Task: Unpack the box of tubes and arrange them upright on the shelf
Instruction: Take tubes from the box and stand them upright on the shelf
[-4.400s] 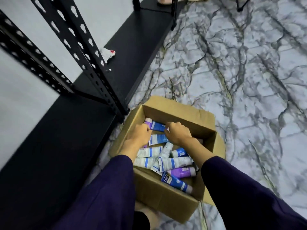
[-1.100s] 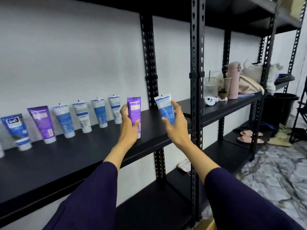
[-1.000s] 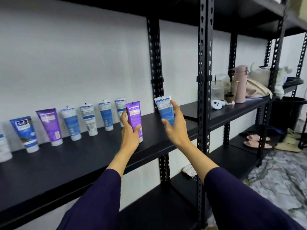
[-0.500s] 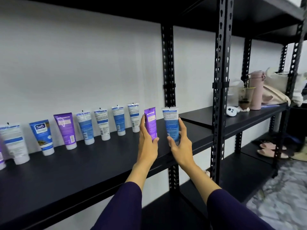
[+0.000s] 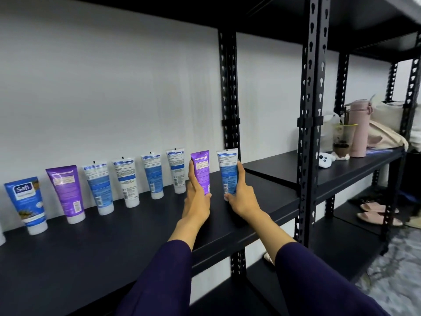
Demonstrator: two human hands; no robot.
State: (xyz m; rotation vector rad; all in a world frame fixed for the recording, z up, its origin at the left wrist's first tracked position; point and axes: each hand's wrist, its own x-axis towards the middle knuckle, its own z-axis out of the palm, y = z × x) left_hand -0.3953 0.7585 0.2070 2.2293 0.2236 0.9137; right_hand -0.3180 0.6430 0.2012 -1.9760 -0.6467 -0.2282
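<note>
The purple tube [image 5: 201, 172] and the blue tube [image 5: 228, 171] now stand upright, cap down, on the black shelf [image 5: 127, 229], at the right end of the row; half a second ago both were still held slightly above the board and closer together, and about four seconds ago both hands were down in the cardboard box on the floor, which is out of view here. The left hand [image 5: 196, 200] grips the purple tube, its fingers [image 5: 191, 176] curled along the tube's left side and the thumb pressed near the cap. The right hand [image 5: 242, 195] grips the blue tube just right of the purple tube, fingers laid up its right edge and the thumb at its base. Left of the purple tube stands a row of six more tubes [image 5: 127, 181], all upright and apart from one another: four white-and-blue ones, then another purple one [image 5: 66, 193], then a blue one marked Safi [image 5: 26, 204] farthest from it. Right of the blue tube, beyond a black slotted upright [image 5: 310, 124], the neighbouring shelf carries a pink bottle [image 5: 360, 128], a clear cup [image 5: 342, 139] with a dark layer in its bottom, a small white device [image 5: 325, 159] and a pale cloth bag [image 5: 385, 135]. Below that, on a lower shelf, lies a pair of pink slippers [image 5: 376, 212].
</note>
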